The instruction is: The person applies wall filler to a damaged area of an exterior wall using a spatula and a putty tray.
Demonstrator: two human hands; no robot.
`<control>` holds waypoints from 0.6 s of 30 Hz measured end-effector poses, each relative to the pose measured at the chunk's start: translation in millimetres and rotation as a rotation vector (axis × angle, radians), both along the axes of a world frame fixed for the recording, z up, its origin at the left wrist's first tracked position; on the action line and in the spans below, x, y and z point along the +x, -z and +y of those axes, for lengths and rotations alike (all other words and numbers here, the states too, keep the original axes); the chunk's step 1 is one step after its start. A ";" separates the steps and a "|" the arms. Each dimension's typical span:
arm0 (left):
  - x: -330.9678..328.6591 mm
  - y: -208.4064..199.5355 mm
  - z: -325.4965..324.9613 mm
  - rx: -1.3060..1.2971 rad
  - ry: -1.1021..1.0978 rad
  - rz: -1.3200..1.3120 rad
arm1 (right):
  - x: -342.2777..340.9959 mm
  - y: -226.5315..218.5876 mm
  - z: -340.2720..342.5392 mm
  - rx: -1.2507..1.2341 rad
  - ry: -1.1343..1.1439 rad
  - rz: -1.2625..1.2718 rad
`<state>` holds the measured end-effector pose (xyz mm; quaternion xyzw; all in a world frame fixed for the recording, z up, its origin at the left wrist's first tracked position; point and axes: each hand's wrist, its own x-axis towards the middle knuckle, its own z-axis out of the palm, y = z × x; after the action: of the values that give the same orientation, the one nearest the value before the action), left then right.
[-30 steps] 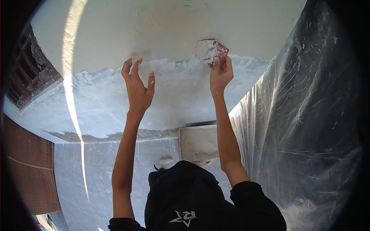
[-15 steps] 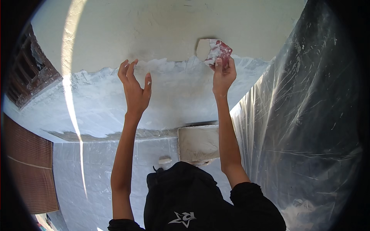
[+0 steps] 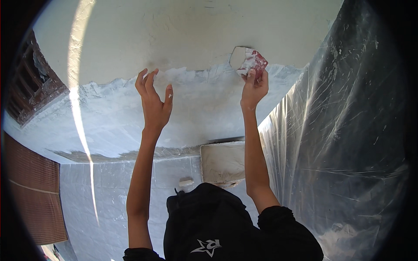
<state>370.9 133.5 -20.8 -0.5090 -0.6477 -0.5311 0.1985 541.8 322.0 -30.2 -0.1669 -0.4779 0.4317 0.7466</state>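
Observation:
A red putty scraper, smeared with white filler, is pinched between the thumb and fingers of my right hand. Its pale front edge lies against or just off the wall, near the ragged line where the smooth greenish-beige coat meets the whitish, rougher band below. To the left, my left hand is raised at that same line with fingers apart and nothing in it. Its fingertips are at or close to the wall surface; whether they touch it I cannot tell. White specks mark the thumb.
A putty-caked rectangular board or tray lies on the grey tiled floor, beside a small pale block. Plastic sheeting hangs at right. A brown wooden window frame and a brown slatted blind are at left.
My right hand has shifted the scraper slightly right and down, and turned it a little. My left hand has barely moved.

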 end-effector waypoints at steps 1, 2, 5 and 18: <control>0.1 0.2 -0.8 0.012 -0.003 -0.006 | 3.9 0.3 -3.1 0.000 -0.006 -0.001; -0.1 0.3 -1.6 0.023 -0.006 -0.012 | 6.5 1.0 -5.9 0.026 -0.062 -0.030; 0.2 -1.5 5.1 0.011 0.001 0.002 | -7.0 5.8 -9.0 0.094 -0.157 -0.127; -8.5 3.2 5.5 0.001 0.012 -0.010 | -21.9 4.8 -23.0 0.212 -0.027 -0.267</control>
<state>362.4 139.1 -24.0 -0.5099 -0.6453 -0.5353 0.1923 519.9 299.0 -35.1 -0.1367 -0.6179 0.3626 0.6842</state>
